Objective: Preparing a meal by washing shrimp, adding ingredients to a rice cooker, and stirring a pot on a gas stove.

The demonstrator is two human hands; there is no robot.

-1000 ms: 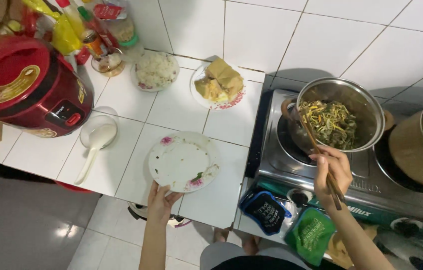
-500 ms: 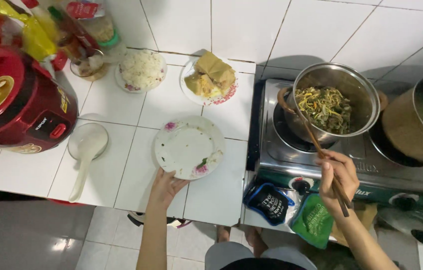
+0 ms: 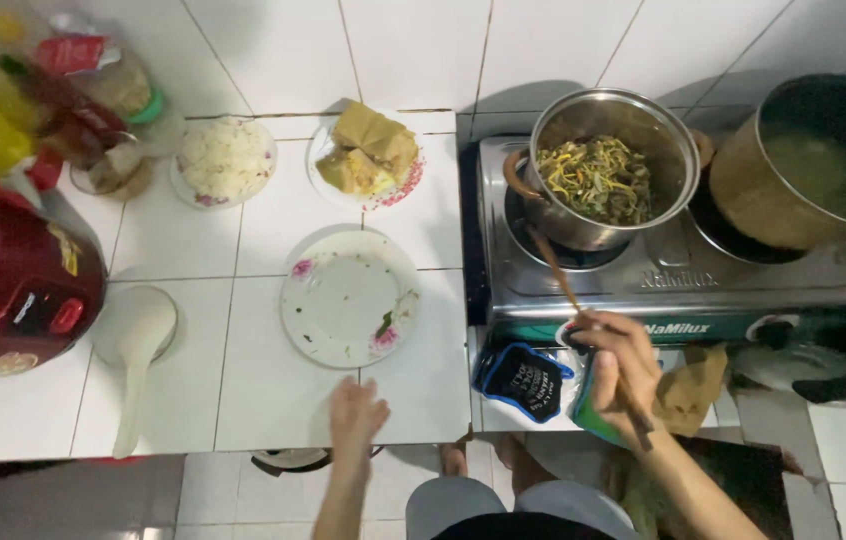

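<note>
The white tiled desk carries most of the things. At its left edge sits a red rice cooker, lid shut. On the steel gas stove at the right, a brass-coloured pot holds pale greenish liquid, and a steel pot on the left burner holds shredded green and yellow vegetables. Mid-desk lies a white floral-rimmed plate, nearly bare but for a few scraps. Along the back edge a plate bears tan tofu-like blocks, and a smaller dish holds white rice. A white rice paddle lies near the cooker. In the back left corner stand blurred bottles and packets, yellow, red and green-capped. A dark blue pouch hangs at the stove's front.

The right hand has its fingers closed around wooden chopsticks, whose tips reach the steel pot. The left hand rests on the desk's front edge just below the white plate, fingers spread, holding nothing.
</note>
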